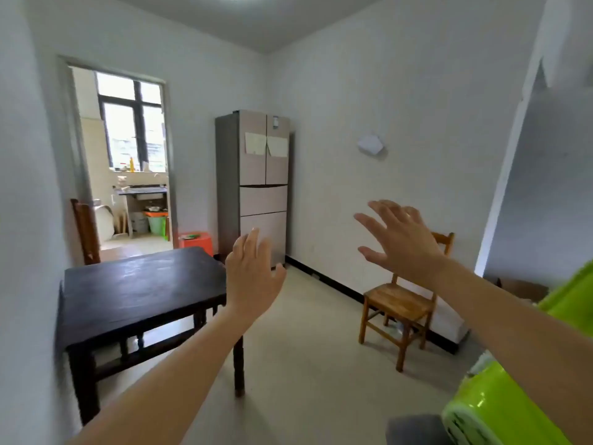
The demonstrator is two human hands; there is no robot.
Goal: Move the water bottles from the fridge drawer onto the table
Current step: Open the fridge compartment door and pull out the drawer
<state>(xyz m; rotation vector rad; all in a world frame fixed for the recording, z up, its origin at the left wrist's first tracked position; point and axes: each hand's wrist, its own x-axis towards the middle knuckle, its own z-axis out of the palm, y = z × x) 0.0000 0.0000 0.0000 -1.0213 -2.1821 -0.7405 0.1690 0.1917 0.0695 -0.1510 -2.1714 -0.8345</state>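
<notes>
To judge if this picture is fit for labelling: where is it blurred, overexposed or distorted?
Head view: the black-framed kitchen window is nearly blown out; the dark wooden table shows a pale sheen; the right hand is blurred at the fingers, the left hand sharper; the bright green plastic object at lower right is out of focus; the doorway frame bows from the wide-angle lens.
</notes>
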